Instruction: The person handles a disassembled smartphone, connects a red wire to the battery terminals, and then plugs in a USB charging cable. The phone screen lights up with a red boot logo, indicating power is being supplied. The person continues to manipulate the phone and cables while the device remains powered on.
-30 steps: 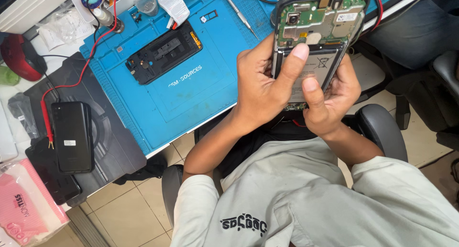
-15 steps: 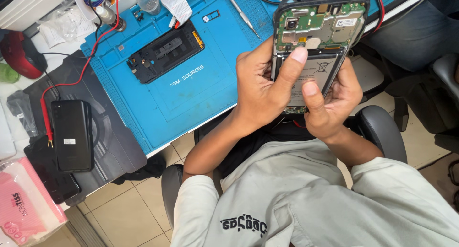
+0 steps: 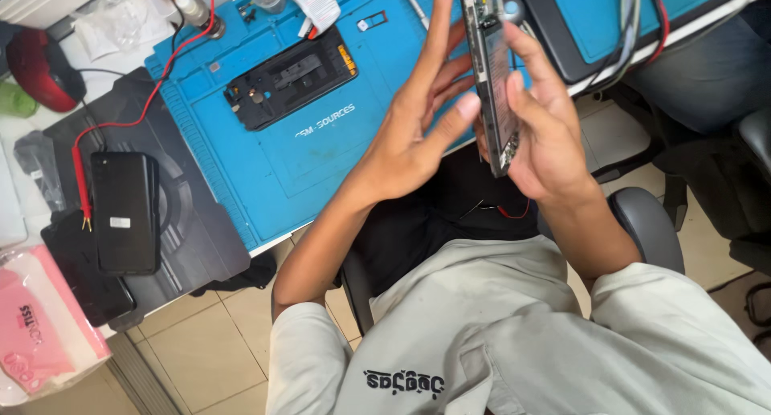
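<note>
L hand (image 3: 418, 134) splayed; phone (image 3: 494, 70) edge-on

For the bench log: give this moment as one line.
left hand: open, fingers spread, thumb on opened phone | right hand: grips phone edge-on | blue mat: black phone frame lying flat | black phone: beside mat

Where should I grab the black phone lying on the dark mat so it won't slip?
Probably by its two long side edges, coming down from above. The black phone lies flat, face down on the dark mat, so only its thin sides give your fingers something to pinch.
</note>
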